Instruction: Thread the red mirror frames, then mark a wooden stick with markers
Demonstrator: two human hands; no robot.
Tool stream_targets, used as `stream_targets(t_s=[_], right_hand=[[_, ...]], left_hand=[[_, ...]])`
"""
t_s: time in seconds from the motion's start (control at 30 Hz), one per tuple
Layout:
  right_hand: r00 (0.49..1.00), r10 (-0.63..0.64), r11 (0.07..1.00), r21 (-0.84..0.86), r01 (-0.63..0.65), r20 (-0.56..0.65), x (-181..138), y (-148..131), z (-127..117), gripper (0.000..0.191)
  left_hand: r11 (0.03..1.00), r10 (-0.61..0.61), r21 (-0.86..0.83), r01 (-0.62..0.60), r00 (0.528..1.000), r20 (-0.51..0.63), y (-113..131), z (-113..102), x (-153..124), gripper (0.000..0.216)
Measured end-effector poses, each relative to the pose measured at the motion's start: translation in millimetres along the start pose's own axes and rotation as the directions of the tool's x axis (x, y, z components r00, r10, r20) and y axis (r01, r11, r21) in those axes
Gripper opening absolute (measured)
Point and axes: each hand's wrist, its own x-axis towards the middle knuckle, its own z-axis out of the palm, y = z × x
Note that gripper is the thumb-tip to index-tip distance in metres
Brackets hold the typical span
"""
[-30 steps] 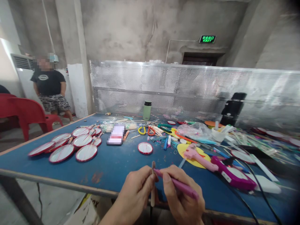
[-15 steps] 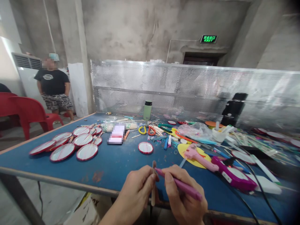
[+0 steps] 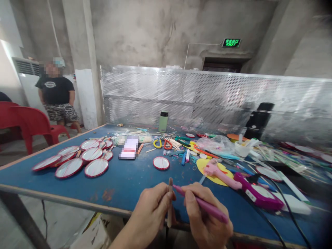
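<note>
Upright in my left hand (image 3: 153, 207) is a flat wooden craft stick (image 3: 169, 216), pinched between thumb and fingers near its upper part. My right hand (image 3: 206, 214) is closed around a pinkish-purple pen (image 3: 211, 209). The pen's narrow end points left at the stick, close to its upper part; whether the two touch I cannot tell. Both hands are over the front edge of the blue table (image 3: 129, 190). Just beyond them lies a round white disc with a red rim (image 3: 161, 163).
At left lie several red-rimmed discs (image 3: 68, 168), near a phone (image 3: 129, 148). A pink and purple glue-gun-like tool (image 3: 223, 178) rests partly on a yellow disc (image 3: 204, 164) at right. Farther back are a green bottle (image 3: 163, 122), pliers and loose sticks. A person (image 3: 57, 90) stands beyond red chairs (image 3: 33, 121).
My right hand has shifted slightly right and down, drawing the pen a little to the right. My left hand and the stick stay nearly still. The standing person has moved slightly left.
</note>
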Motion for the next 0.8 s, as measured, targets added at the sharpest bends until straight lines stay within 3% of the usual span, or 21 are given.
stream_targets(t_s=[0.37, 0.8], right_hand=[[0.999, 0.034, 0.999, -0.007, -0.034, -0.014, -1.2, -0.9, -1.4, 0.019], [1.000, -0.010, 1.000, -0.030, 0.010, -0.015, 4.2, -5.1, -1.5, 0.018]], left_hand=[[0.999, -0.012, -0.036, 0.013, 1.000, 0.003, 5.1, 0.4, -0.6, 0.036], [0.998, -0.026, -0.055, 0.027, 1.000, 0.010, 5.2, 0.2, -0.3, 0.041]])
